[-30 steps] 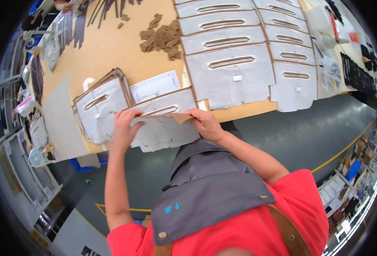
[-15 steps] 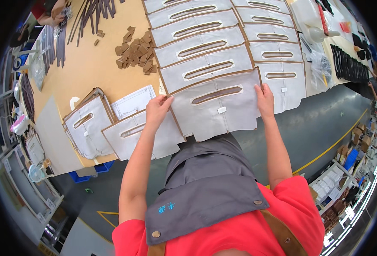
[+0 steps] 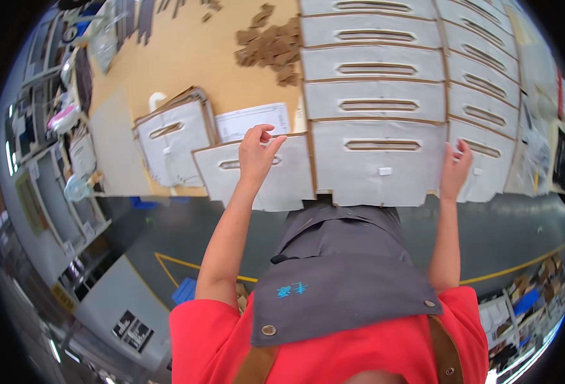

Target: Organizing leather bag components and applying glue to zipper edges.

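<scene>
The nearest grey panel [image 3: 379,166] of the middle column lies flat at the table's front edge, with a brown border, a long slot and a small white tag. My left hand [image 3: 257,152] is off to its left, over a separate grey panel [image 3: 282,173], with thumb and fingers apart and nothing in them. At the middle panel's right side, my right hand [image 3: 454,169] is open with its fingers spread. It is over the gap beside the right column's nearest panel [image 3: 492,169]. Whether either hand touches the panel below it, I cannot tell.
Overlapping slotted panels [image 3: 375,93] run back in two columns. Left stands a stack of brown-edged pieces [image 3: 173,144], with a printed sheet [image 3: 251,121] beside it. A pile of small brown pieces [image 3: 273,48] lies behind. At right is a clear plastic bag [image 3: 533,150].
Both hands have let go of the nearest middle panel, which now lies flat and square to the table edge. My view has turned, shifting the scene.
</scene>
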Demonstrator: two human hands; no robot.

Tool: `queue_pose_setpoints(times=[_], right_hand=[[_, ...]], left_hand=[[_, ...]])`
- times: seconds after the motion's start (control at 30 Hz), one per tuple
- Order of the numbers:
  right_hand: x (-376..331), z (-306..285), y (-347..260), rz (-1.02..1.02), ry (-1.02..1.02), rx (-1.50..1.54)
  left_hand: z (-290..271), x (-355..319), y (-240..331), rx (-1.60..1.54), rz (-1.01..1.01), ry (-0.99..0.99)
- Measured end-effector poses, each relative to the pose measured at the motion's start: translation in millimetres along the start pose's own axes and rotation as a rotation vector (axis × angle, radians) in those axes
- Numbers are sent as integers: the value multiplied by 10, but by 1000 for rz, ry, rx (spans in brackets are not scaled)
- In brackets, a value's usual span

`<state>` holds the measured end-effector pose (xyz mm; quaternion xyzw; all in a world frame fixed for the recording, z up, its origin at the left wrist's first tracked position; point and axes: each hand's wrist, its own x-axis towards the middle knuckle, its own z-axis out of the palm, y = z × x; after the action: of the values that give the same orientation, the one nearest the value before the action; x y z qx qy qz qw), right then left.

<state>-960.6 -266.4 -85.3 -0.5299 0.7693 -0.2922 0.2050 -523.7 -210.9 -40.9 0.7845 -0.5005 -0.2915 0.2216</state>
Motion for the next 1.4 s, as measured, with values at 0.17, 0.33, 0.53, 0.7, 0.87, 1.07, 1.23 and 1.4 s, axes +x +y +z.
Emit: queue_pose_setpoints(times=[0.17,0.33,0.53,0.7,0.87,1.07,1.23,1.4], right_hand=[[-413,74,-777,-116,-200,161],[-1248,770,-1682,-253,-671,276],[-1701,1783,-2405,-732,-564,96],[-1813,2182,-2510,-794,-572,-284],[-1831,2239,-2540,-884,-613,-136],[-1919,1988,-2659,-804,-813,116],[-1971,1963,-3375,-967,-796,119],[-2115,2233,-4290,-1046,-393,187]], left_hand=[[-641,-412,-932,86,-169,207],[-905,-521,-1711,273,-139,409],[-894,-353,-1891,84,-224,219],[-869,-437,-1872,140,-39,354],[-928,-565,-1879,-4,-92,444],[-1236,-816,-2048,-499,-313,233],[-1858,-936,-2102,-973,-344,241],[-2802,-321,-2421,-884,-285,282]])
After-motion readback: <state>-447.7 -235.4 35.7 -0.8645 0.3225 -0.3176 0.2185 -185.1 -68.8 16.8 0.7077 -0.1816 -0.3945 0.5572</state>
